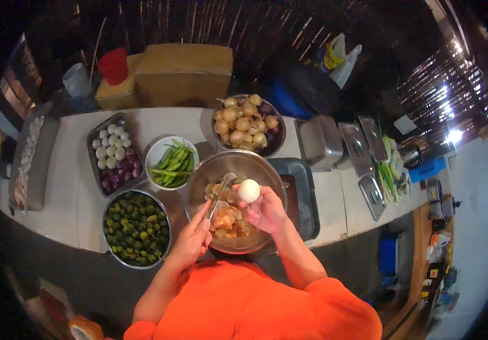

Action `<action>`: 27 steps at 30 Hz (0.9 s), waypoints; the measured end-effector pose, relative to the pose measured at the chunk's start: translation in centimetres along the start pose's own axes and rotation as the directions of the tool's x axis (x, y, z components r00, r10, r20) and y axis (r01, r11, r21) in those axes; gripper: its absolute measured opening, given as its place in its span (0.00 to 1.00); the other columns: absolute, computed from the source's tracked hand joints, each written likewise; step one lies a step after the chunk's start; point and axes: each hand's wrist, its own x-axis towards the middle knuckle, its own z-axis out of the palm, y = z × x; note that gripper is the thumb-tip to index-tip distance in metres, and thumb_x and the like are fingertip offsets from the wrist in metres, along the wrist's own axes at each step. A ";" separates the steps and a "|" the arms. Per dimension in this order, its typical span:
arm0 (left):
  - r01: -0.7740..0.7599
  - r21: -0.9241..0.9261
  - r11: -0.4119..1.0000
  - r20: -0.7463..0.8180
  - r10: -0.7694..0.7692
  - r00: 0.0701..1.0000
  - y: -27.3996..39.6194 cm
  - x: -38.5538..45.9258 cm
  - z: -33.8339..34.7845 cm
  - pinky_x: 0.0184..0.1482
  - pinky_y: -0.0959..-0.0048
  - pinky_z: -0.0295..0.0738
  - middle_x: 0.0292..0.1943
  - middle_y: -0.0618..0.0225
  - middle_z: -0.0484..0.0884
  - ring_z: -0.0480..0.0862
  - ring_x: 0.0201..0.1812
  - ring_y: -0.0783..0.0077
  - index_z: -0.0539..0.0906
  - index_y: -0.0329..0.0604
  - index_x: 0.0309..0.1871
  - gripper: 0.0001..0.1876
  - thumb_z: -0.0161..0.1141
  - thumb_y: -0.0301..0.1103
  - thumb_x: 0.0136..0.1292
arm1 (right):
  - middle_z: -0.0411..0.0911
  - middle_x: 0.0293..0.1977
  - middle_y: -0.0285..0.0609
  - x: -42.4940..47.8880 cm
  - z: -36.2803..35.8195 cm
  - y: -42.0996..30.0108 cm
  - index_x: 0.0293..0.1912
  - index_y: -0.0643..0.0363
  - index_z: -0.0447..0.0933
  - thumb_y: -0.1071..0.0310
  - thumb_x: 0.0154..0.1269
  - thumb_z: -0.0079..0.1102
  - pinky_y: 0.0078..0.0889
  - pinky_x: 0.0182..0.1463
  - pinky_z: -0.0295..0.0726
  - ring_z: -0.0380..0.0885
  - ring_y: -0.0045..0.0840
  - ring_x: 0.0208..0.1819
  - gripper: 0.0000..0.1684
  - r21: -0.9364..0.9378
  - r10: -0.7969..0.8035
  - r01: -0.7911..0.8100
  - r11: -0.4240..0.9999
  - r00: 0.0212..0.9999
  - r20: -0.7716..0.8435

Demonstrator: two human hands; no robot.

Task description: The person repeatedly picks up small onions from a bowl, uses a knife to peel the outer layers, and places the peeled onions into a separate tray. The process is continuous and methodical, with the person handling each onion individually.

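Note:
A peeled white onion (249, 190) rests in the fingers of my right hand (267, 210), held over a large metal mixing bowl (236, 161). My left hand (193, 239) grips a knife (220, 196), its blade pointing away from me across the bowl. The blade is close to the onion, though I cannot tell whether they touch. Inside the bowl lie onion skins (225, 216), orange-brown and pale, below both hands.
Behind the bowl stands a basin of unpeeled onions (242, 123). Leftward are green chillies (174, 163) in a white bowl, a tray (137, 182) of peeled white and purple onions, and small green citrus fruits (138, 229). A dark tray (307, 199) and metal containers (322, 140) stand right.

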 end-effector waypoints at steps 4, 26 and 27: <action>-0.034 -0.173 0.984 0.015 0.037 0.999 0.5 0.0 -1.5 0.20 0.83 0.59 0.21 0.76 0.66 0.62 0.18 0.84 0.57 0.51 0.77 0.27 0.42 0.44 0.78 | 0.75 0.55 0.52 3.2 3.8 0.5 0.68 0.65 0.60 0.55 0.75 0.44 0.20 0.40 0.79 0.79 0.26 0.46 0.31 -0.209 -0.052 0.015 0.978 0.984 -0.170; -0.489 0.567 0.663 0.128 0.515 0.847 2.7 0.7 2.7 0.45 0.57 0.78 0.45 0.44 0.83 0.85 0.43 0.44 0.62 0.50 0.75 0.28 0.47 0.40 0.73 | 0.77 0.54 0.40 -1.0 1.5 3.3 0.65 0.58 0.66 0.72 0.71 0.56 0.26 0.53 0.79 0.78 0.23 0.52 0.24 -0.240 -0.281 0.227 0.944 0.935 -0.217; -0.527 0.563 0.637 0.128 0.563 0.817 2.1 1.0 2.9 0.43 0.57 0.78 0.41 0.45 0.84 0.85 0.40 0.44 0.62 0.51 0.74 0.27 0.47 0.40 0.73 | 0.76 0.54 0.40 -1.3 1.4 3.2 0.64 0.58 0.66 0.72 0.71 0.56 0.26 0.53 0.79 0.77 0.23 0.52 0.24 -0.244 -0.278 0.226 0.943 0.938 -0.207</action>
